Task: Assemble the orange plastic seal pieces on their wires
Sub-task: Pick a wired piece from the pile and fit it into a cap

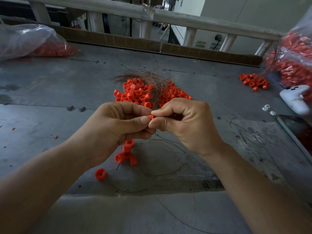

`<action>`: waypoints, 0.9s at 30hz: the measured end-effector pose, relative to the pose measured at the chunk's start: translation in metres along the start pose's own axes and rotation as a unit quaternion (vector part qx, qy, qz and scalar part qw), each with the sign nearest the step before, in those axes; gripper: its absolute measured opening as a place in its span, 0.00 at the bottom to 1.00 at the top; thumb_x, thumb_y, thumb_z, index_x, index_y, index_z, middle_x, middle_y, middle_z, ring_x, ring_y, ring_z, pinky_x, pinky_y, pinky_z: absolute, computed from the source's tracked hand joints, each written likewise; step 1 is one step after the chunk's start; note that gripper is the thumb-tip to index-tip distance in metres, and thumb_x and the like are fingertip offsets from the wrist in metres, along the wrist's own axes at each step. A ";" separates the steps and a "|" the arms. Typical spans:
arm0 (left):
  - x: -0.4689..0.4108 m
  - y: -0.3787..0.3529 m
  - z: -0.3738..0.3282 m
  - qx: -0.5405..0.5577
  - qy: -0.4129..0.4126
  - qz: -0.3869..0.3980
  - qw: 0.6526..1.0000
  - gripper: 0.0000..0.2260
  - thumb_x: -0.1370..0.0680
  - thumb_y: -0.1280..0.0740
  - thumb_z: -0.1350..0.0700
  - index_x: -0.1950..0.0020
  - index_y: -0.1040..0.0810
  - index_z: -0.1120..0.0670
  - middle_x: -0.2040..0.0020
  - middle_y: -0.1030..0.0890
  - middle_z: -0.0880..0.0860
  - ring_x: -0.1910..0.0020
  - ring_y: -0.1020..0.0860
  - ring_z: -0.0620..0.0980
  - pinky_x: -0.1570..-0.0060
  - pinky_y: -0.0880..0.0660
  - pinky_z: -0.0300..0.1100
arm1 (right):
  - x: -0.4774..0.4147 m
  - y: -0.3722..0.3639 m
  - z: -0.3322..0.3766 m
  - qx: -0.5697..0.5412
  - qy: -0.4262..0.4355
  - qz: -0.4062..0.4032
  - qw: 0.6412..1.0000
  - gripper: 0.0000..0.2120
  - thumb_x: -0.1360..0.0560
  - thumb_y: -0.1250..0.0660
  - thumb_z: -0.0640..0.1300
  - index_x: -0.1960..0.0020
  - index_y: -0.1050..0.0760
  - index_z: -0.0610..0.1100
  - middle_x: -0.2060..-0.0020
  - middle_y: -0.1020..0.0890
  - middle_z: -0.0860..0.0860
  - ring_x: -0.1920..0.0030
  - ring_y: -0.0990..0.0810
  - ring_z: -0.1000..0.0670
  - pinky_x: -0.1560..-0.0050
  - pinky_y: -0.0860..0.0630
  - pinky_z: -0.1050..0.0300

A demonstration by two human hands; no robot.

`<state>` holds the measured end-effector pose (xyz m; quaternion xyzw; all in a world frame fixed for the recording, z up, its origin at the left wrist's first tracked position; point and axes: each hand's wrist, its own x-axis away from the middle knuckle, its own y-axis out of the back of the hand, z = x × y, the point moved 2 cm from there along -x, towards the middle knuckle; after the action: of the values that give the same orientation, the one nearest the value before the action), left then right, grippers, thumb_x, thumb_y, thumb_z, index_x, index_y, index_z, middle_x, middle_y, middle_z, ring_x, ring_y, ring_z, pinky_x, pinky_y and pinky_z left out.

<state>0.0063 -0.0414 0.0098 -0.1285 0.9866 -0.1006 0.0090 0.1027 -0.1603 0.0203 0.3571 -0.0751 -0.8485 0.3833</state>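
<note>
Scuffed grey worktable (50, 92), cardboard strip (118, 40) along its far edge, pale railing (185, 19), white wall (253, 14) beyond.

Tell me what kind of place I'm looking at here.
Probably a factory piecework bench: heaps of loose orange seal pieces and a wire bundle on a worn grey table, a bulging plastic bag of more at the left, another at the right.

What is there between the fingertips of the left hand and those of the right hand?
In the head view, one small orange seal piece sits there, pinched by the left hand and the right hand together.
</note>
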 end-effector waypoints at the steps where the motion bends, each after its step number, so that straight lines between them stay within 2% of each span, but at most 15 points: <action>1: 0.000 0.001 0.000 0.001 0.001 0.004 1.000 0.09 0.40 0.31 0.57 0.63 0.16 0.54 0.68 0.18 0.55 0.69 0.19 0.46 0.68 0.23 0.33 | 0.000 0.000 -0.001 -0.010 -0.004 0.006 1.000 0.09 0.38 0.27 0.41 0.58 0.21 0.46 0.65 0.21 0.57 0.63 0.20 0.58 0.61 0.22 0.62; 4: 0.001 0.002 -0.001 0.008 0.006 0.022 1.000 0.08 0.40 0.31 0.56 0.63 0.16 0.54 0.68 0.18 0.54 0.69 0.19 0.46 0.69 0.23 0.33 | 0.000 -0.001 0.000 -0.032 -0.007 0.016 0.999 0.09 0.39 0.26 0.41 0.62 0.24 0.50 0.65 0.21 0.59 0.63 0.20 0.58 0.61 0.23 0.63; 6: 0.002 0.003 -0.001 0.020 0.006 0.041 0.999 0.08 0.40 0.28 0.55 0.64 0.16 0.55 0.68 0.18 0.55 0.69 0.19 0.46 0.68 0.23 0.34 | 0.000 0.000 0.001 -0.033 0.006 0.013 0.999 0.10 0.39 0.26 0.40 0.62 0.24 0.49 0.66 0.21 0.58 0.64 0.21 0.58 0.62 0.23 0.63; 10: 0.003 0.005 -0.001 0.036 0.005 0.059 0.998 0.16 0.46 0.21 0.51 0.63 0.16 0.56 0.66 0.17 0.56 0.67 0.18 0.48 0.67 0.22 0.34 | 0.001 -0.002 0.003 -0.025 0.037 -0.005 0.999 0.10 0.38 0.27 0.39 0.59 0.24 0.46 0.67 0.22 0.56 0.66 0.22 0.57 0.64 0.23 0.62; 13: 0.001 0.004 -0.001 0.018 0.006 0.038 0.999 0.07 0.41 0.27 0.56 0.65 0.16 0.56 0.68 0.18 0.56 0.69 0.18 0.48 0.69 0.23 0.34 | 0.001 -0.002 0.003 -0.023 0.023 0.016 0.999 0.10 0.39 0.26 0.39 0.60 0.23 0.46 0.67 0.22 0.56 0.65 0.22 0.58 0.64 0.23 0.61; 15: 0.001 0.004 -0.001 0.007 0.008 0.033 0.999 0.06 0.40 0.31 0.59 0.66 0.16 0.56 0.69 0.18 0.55 0.70 0.19 0.47 0.70 0.23 0.33 | 0.000 -0.001 0.003 -0.024 0.010 0.032 0.999 0.09 0.39 0.26 0.40 0.63 0.24 0.49 0.67 0.22 0.58 0.65 0.22 0.58 0.63 0.23 0.63; 17: 0.000 0.004 0.000 0.000 0.007 0.037 0.999 0.06 0.39 0.32 0.60 0.66 0.16 0.56 0.69 0.18 0.55 0.70 0.19 0.47 0.70 0.23 0.34 | 0.001 -0.001 0.003 -0.037 -0.008 0.042 0.998 0.10 0.39 0.26 0.40 0.63 0.25 0.50 0.67 0.22 0.57 0.65 0.21 0.58 0.63 0.23 0.64; 19: 0.000 0.005 -0.001 0.011 0.011 0.055 0.998 0.05 0.39 0.29 0.58 0.65 0.16 0.55 0.69 0.18 0.55 0.69 0.18 0.48 0.70 0.23 0.34 | 0.000 -0.002 0.004 -0.046 -0.022 0.057 0.997 0.11 0.38 0.26 0.40 0.59 0.23 0.50 0.67 0.23 0.54 0.65 0.22 0.54 0.62 0.23 0.61; 20: 0.000 0.006 -0.002 0.022 0.013 0.068 0.997 0.07 0.40 0.25 0.57 0.63 0.16 0.54 0.68 0.18 0.56 0.69 0.18 0.48 0.70 0.23 0.35 | 0.000 -0.002 0.005 -0.035 -0.024 0.068 0.997 0.13 0.38 0.27 0.41 0.55 0.22 0.50 0.66 0.23 0.53 0.64 0.23 0.52 0.60 0.24 0.59; 22: 0.000 0.009 -0.002 0.043 0.022 0.089 0.995 0.18 0.45 0.19 0.54 0.58 0.17 0.54 0.66 0.18 0.57 0.68 0.18 0.50 0.69 0.22 0.36 | -0.001 -0.002 0.006 0.004 -0.017 0.090 0.996 0.15 0.35 0.29 0.42 0.49 0.23 0.49 0.64 0.22 0.49 0.60 0.23 0.51 0.56 0.24 0.57; 24: 0.000 0.010 -0.001 0.052 0.030 0.089 0.994 0.23 0.48 0.18 0.52 0.56 0.17 0.53 0.66 0.19 0.59 0.68 0.18 0.51 0.70 0.22 0.37 | -0.002 -0.002 0.008 0.031 -0.004 0.104 0.994 0.12 0.33 0.30 0.43 0.50 0.23 0.49 0.62 0.22 0.47 0.59 0.23 0.52 0.56 0.25 0.57; 26: 0.000 0.008 -0.002 0.071 0.029 0.089 0.993 0.23 0.47 0.18 0.53 0.55 0.18 0.54 0.66 0.19 0.59 0.68 0.18 0.52 0.70 0.22 0.37 | -0.001 -0.003 0.010 0.045 0.006 0.109 0.993 0.08 0.31 0.31 0.48 0.53 0.22 0.47 0.63 0.24 0.53 0.60 0.25 0.57 0.57 0.27 0.65; 27: 0.001 0.007 -0.002 0.080 0.023 0.090 0.992 0.22 0.46 0.19 0.53 0.55 0.18 0.54 0.66 0.19 0.60 0.68 0.18 0.52 0.70 0.22 0.38 | -0.001 -0.004 0.010 0.055 0.008 0.104 0.993 0.11 0.30 0.33 0.51 0.54 0.21 0.44 0.63 0.26 0.56 0.60 0.26 0.60 0.58 0.30 0.68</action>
<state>0.0039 -0.0345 0.0106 -0.0357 0.9828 -0.1809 0.0059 0.0943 -0.1584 0.0269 0.3752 -0.1557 -0.7953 0.4500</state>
